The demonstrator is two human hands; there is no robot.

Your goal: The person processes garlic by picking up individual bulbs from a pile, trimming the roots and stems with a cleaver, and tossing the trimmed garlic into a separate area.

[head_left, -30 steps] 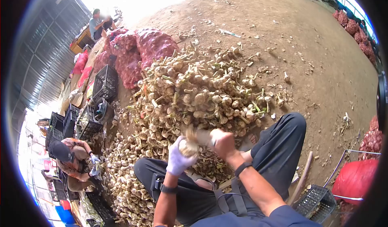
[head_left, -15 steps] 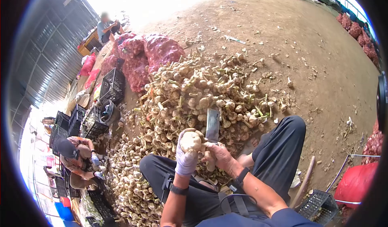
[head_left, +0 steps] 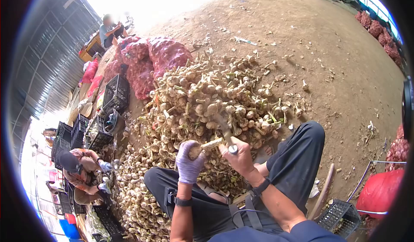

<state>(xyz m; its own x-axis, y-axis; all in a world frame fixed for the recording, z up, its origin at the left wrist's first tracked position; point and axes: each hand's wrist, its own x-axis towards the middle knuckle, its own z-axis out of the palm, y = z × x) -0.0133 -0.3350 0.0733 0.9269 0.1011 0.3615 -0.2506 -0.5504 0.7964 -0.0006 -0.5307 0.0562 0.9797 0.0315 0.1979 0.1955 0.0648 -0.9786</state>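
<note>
My left hand (head_left: 189,161), in a pale purple glove, is wrapped round a garlic bulb (head_left: 195,152). The bulb's long stalk (head_left: 212,143) points right, toward my other hand. My bare right hand (head_left: 239,158) is closed round the handle of a knife (head_left: 233,149), whose blade is blurred and points up and away. Both hands are above my lap, at the near edge of a large garlic heap (head_left: 185,99). Smaller, trimmed-looking bulbs (head_left: 140,199) lie to the left of my leg.
A co-worker (head_left: 82,173) in gloves sits at the left beside black crates (head_left: 115,93). Another person (head_left: 111,30) sits behind red net sacks (head_left: 166,54). At the lower right are a dark crate (head_left: 340,217), a curved stick (head_left: 323,190) and a red sack (head_left: 379,194).
My left hand has moved left and slightly down, and the bulb's stalk now shows. The knife has turned from broad blade view to a blurred, tilted one. The co-worker's hands have shifted slightly.
</note>
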